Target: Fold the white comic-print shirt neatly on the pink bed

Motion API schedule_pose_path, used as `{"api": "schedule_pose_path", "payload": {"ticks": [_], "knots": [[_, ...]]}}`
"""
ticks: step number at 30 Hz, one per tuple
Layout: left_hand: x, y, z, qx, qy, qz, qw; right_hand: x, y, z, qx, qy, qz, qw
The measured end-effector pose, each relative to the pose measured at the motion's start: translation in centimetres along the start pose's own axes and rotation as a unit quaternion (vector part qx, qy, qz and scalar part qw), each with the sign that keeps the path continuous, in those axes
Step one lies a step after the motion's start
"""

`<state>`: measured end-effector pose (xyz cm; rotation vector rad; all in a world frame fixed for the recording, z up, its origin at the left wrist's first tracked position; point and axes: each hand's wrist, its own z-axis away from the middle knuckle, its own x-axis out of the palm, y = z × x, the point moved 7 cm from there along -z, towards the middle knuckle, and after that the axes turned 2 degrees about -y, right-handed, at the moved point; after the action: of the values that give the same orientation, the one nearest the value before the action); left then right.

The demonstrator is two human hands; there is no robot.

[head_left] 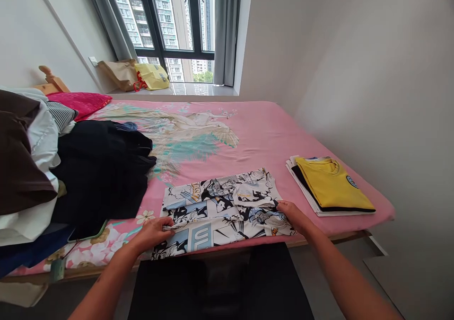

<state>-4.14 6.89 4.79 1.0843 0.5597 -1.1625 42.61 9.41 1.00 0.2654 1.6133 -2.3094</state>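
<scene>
A white shirt [223,211] with a black and blue comic print lies partly folded at the bed's front edge. A patch like a pocket shows on its upper right. My left hand [154,235] is closed on the shirt's left edge, thumb and fingers pinching the cloth. At the opposite side, my right hand [292,215] grips the right edge, fingertips partly hidden by fabric. To the right of that hand rests a neat stack of folded clothes, topped by a yellow T-shirt [329,182] with dark trim.
A loose heap of clothes, including a black garment [102,168] and a brown one [21,159], covers the left of the pink bed [255,135]. A phone [88,232] lies partly under it. Paper and yellow bags [152,76] stand on the windowsill; a wall borders the right.
</scene>
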Motion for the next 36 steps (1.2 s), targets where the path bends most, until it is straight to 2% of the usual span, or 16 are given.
{"api": "schedule_pose_path", "payload": {"ticks": [5,10,14,17,19,21,23,25,28,30,33,36], "knots": [[0.0,0.1,0.1,0.016,0.006,0.020,1.000,1.4,-0.7,0.8,0.010,-0.043,-0.120,0.992],[0.2,0.7,2.2,0.057,0.032,0.094,0.993,1.2,-0.7,4.2,-0.025,-0.083,-0.165,0.983],[0.3,1.5,3.6,0.097,0.060,0.093,0.989,0.8,-0.6,5.5,-0.039,-0.076,-0.154,0.984],[0.5,1.8,4.1,0.102,0.070,0.092,0.988,1.5,-0.3,4.8,0.006,-0.065,-0.134,0.989],[0.5,1.9,4.3,0.099,0.073,0.093,0.988,1.8,-0.2,4.2,0.026,-0.032,-0.127,0.991],[0.5,1.9,4.6,0.100,0.078,0.094,0.987,1.7,-0.9,4.2,-0.003,0.006,-0.117,0.993],[0.3,1.7,5.0,0.103,0.084,0.096,0.986,1.3,-2.2,5.0,-0.063,0.034,-0.094,0.993],[0.0,1.4,5.4,0.106,0.094,0.107,0.984,0.8,-3.8,6.1,-0.118,0.041,-0.078,0.989],[-0.6,0.5,5.5,0.095,0.109,0.146,0.979,-0.2,-5.8,6.9,-0.162,0.034,-0.095,0.982],[-1.0,0.0,5.1,0.075,0.118,0.178,0.974,-0.8,-7.0,6.2,-0.177,0.037,-0.103,0.978],[-1.6,-0.4,3.7,0.035,0.143,0.202,0.968,-1.2,-8.1,3.3,-0.191,0.063,-0.094,0.975],[-1.8,-0.4,2.0,0.005,0.168,0.182,0.969,-0.5,-7.5,-0.7,-0.167,0.060,-0.056,0.983]]}}
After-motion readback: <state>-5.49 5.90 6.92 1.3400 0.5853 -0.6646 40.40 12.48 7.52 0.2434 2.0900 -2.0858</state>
